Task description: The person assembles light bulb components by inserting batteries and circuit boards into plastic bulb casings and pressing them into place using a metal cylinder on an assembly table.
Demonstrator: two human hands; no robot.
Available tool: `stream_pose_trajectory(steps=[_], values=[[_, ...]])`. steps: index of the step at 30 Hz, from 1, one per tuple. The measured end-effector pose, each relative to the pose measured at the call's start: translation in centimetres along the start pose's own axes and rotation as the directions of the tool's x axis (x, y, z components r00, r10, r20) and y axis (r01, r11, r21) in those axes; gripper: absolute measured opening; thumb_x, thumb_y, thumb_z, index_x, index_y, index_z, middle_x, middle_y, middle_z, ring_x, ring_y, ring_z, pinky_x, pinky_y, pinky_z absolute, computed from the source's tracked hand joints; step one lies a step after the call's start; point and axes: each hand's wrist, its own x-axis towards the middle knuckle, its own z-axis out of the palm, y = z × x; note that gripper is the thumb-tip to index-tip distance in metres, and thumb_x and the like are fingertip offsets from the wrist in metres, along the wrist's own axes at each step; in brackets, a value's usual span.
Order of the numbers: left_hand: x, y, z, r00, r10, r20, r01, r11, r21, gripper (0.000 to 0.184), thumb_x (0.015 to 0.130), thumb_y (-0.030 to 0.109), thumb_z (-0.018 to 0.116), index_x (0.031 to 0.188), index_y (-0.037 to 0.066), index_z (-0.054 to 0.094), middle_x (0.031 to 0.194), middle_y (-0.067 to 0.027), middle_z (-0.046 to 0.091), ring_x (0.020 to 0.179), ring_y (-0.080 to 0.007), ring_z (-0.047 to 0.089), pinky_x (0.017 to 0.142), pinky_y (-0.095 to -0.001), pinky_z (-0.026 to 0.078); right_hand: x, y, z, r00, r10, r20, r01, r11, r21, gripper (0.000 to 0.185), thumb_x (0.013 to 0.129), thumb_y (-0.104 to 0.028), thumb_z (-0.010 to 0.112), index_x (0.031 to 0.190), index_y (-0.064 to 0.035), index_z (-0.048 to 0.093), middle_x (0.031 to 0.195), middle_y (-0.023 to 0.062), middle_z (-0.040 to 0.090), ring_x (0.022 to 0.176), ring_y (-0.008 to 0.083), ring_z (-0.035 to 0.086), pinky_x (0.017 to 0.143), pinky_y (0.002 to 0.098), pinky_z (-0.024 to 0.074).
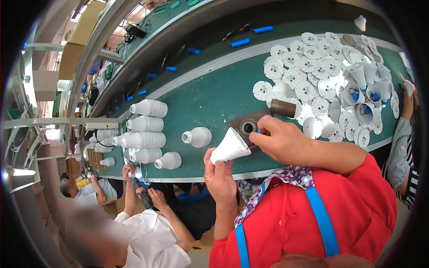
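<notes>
My left hand (220,178) is closed around a white cone-shaped bulb housing (229,148), its wide end tilted up toward my other hand. At the housing's rim, my right hand (282,139) pinches a small blue part (258,131), mostly hidden by the fingers. A red wire (251,147) shows between that hand and the housing. Just behind the fingers sits a dark metal block (237,125) with a round socket, and a brown cylinder (282,108) lies beyond it.
Round white LED boards (305,90) are heaped at the right, beside cone housings (374,93) with blue parts inside. White bulb housings (147,140) lie stacked at left. Blue cylinders (240,43) line the dark channel behind. One co-worker (152,236) holds a power driver (144,197); others sit nearby.
</notes>
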Motion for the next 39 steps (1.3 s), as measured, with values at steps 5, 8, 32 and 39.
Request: stream_pose_trajectory(steps=[5,8,32,39], values=[[-0.2,-0.7,0.3,0.991,-0.125,0.041,0.131,0.965,-0.225,0.036,0.089,0.013,0.056,0.121,0.001,0.046,0.111,-0.0072,0.054,0.099,-0.0164,0.054,0.08,-0.0299,0.047,-0.2,-0.9,-0.5,0.987,-0.06,-0.147,0.089,0.976,0.197,0.025,0.066,-0.005,0.065,0.089,-0.0126,0.059,0.082,0.0072,0.045,0.07,0.0211,0.053,0.054,0.0301,0.0472],[-0.2,-1.0,0.2,0.977,-0.164,0.134,0.201,0.92,-0.336,0.038,0.088,0.013,0.056,0.122,0.001,0.045,0.113,-0.0079,0.053,0.1,-0.0169,0.054,0.081,-0.0305,0.047,-0.5,-0.7,-0.1,0.99,0.04,-0.132,0.022,0.898,0.439,0.026,0.064,-0.002,0.065,0.087,-0.0134,0.061,0.087,0.0079,0.045,0.072,0.0208,0.053,0.059,0.0288,0.0458],[-0.3,-2.9,-1.4,0.914,-0.182,0.361,0.321,0.87,-0.374,0.048,0.088,0.029,0.055,0.128,0.009,0.04,0.128,-0.0129,0.045,0.117,-0.0272,0.046,0.101,-0.0432,0.034,-0.9,-2.1,-2.0,0.98,0.076,0.185,-0.146,0.905,0.401,0.032,0.072,-0.011,0.066,0.101,-0.0039,0.054,0.087,0.0142,0.053,0.079,0.0304,0.056,0.066,0.0376,0.0468],[-0.3,-2.8,-0.1,0.927,-0.223,0.301,0.344,0.827,-0.446,0.05,0.079,0.023,0.062,0.119,-0.001,0.041,0.109,-0.0152,0.056,0.103,-0.0259,0.056,0.091,-0.0388,0.045,-0.4,-2.6,-0.8,0.999,0.031,-0.008,-0.028,0.959,0.281,0.035,0.066,-0.004,0.062,0.099,-0.0014,0.055,0.089,0.014,0.052,0.079,0.0301,0.054,0.066,0.0364,0.0474]])
